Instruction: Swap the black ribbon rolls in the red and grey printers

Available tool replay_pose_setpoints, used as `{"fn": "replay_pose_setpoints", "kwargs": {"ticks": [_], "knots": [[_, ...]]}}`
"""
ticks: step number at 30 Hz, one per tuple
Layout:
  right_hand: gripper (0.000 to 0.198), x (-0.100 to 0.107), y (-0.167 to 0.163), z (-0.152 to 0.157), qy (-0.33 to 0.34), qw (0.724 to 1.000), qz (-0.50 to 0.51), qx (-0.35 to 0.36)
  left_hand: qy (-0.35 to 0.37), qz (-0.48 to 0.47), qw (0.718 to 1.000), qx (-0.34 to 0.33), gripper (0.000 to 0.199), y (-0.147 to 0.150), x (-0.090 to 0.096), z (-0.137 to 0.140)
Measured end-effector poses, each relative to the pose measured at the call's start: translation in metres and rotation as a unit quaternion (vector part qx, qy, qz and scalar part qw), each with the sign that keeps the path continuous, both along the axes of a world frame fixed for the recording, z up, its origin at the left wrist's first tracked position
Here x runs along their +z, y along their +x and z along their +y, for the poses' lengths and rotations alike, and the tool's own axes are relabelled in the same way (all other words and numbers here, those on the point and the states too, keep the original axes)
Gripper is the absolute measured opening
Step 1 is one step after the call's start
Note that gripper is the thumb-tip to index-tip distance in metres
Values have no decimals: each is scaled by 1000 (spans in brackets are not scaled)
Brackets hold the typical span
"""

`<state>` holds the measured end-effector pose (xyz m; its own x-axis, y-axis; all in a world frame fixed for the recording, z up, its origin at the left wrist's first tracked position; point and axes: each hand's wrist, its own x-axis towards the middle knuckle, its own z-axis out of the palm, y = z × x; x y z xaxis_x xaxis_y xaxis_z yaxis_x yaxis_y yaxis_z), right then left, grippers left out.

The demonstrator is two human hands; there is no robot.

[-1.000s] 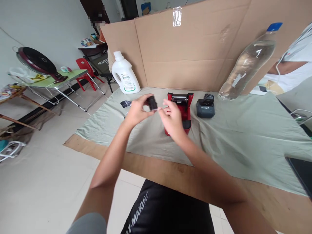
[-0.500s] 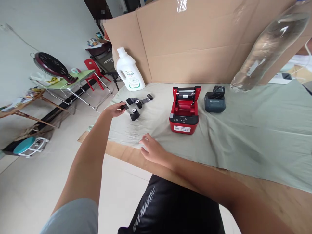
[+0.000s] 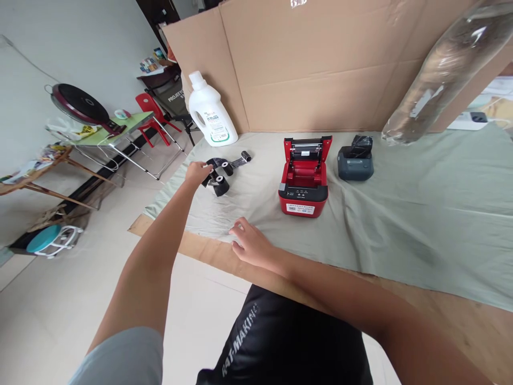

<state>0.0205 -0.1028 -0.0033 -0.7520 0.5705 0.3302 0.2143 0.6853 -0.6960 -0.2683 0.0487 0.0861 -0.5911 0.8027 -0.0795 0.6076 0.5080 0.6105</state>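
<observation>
L hand (image 3: 197,172) is at blk rolls (image 3: 222,187), ctr-left (prob. light, slick; best held by ends), grip unclear; R hand (image 3: 251,243), lower ctr, empty.

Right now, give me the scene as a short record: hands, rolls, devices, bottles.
left hand: at the black rolls; grip unclear
right hand: loosely curled at the near edge of the cloth; nothing seen in it
red device: lid raised, inside showing
dark device: right of the red one, black piece on top
white bottle: behind the rolls, before the cardboard
clear bottle: far right, top cut off by the frame
</observation>
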Motion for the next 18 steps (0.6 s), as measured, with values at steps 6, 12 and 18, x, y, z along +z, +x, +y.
{"fn": "replay_pose_setpoints", "kwargs": {"ticks": [6,12,18], "knots": [[13,1,1,1,-6,1000,15,2,-70,200,970,-115,43,35,-4,26],[12,1,4,-2,-23,999,42,0,92,71,992,-37,24,56,6,33],[12,73,38,41,72,977,178,-95,349,-305,873,-149,49,131,46,-18]]}}
